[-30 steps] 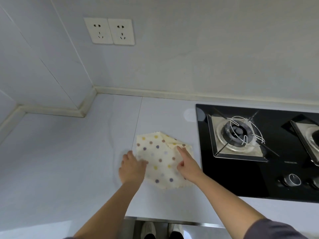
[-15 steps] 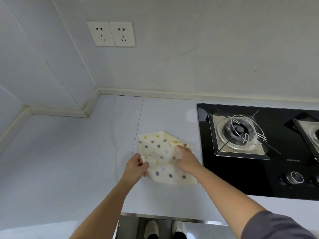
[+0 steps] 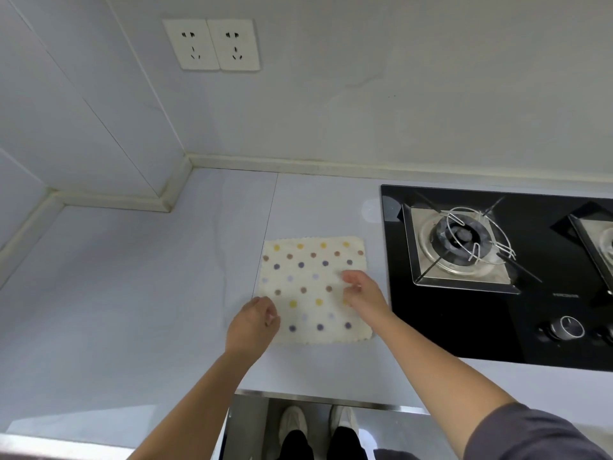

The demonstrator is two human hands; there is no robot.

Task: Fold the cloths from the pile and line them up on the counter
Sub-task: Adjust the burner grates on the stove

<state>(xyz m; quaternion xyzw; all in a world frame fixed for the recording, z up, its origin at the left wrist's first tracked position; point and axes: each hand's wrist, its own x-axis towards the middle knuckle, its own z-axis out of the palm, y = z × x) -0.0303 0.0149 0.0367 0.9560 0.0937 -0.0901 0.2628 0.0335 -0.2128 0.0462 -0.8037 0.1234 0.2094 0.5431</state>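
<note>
one cream polka-dot cloth point(image 3: 308, 277) lies flat with scalloped edges.

The left hand point(image 3: 253, 322) covers the near left corner of the cloth point(image 3: 311, 287). Its fingers curl out of sight, so whether they pinch the fabric cannot be told. The right hand point(image 3: 365, 295) hides part of the cloth's right side; its fingertips point(image 3: 348, 277) are blurred, and their hold is just as unclear. The hob point(image 3: 464, 327) runs off the right edge, which cuts through its second burner point(image 3: 602, 250) and a second knob point(image 3: 609, 335). The lettering point(image 3: 561, 295) on the glass is too small to read. Below the shoes point(image 3: 293, 424), the bottom edge cuts off the dark legs, as it does both forearms and the grey sleeve point(image 3: 530, 436).
</note>
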